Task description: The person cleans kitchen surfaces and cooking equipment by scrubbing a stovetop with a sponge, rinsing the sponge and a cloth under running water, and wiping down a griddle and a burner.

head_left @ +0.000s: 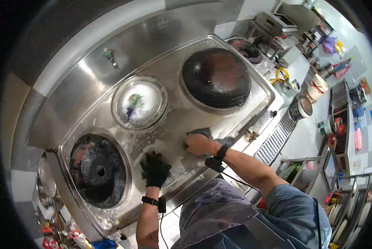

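Observation:
My left hand [155,169], in a black glove, lies on the wet stainless-steel stove top [169,133] with its fingers spread. My right hand [200,144] is bare and closed against the same surface. Whatever it may grip is hidden under the fingers, and a dark patch beside it could be shadow. Left of my gloved hand is a round blackened burner [98,170]. Between the burners sits a round basin [139,103] with white suds and dark bits. A dark, domed wok-like cover [217,78] lies over the far right burner.
A raised steel backsplash with a small tap [110,58] rises behind the stove. To the right are a floor drain grate [273,139], buckets [301,108], a yellow hose [280,74] and shelving. Ladles and pans hang beyond the stove's left edge.

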Demonstrator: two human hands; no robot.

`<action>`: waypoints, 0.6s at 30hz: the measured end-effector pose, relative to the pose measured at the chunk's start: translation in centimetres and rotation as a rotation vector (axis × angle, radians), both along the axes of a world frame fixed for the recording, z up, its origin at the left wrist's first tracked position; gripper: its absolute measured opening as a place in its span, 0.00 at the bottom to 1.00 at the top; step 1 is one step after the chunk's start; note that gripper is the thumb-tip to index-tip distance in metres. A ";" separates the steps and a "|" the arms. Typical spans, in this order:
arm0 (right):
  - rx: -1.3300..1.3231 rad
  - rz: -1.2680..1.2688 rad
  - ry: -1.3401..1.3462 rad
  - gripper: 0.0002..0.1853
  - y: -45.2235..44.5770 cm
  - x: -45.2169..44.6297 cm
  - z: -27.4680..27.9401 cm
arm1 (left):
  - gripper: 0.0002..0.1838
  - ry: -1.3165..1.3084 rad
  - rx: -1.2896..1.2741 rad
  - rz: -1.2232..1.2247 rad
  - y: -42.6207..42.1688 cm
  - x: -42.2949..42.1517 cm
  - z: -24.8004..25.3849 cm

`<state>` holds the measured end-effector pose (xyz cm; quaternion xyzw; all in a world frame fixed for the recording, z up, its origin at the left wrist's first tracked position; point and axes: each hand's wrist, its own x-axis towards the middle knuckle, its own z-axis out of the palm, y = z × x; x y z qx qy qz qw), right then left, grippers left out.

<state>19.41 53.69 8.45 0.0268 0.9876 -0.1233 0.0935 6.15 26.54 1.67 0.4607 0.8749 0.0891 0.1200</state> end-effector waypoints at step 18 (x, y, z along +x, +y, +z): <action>-0.290 -0.676 0.021 0.17 10.6 11.7 7.9 | 0.37 -0.215 0.447 0.001 18.9 8.0 3.4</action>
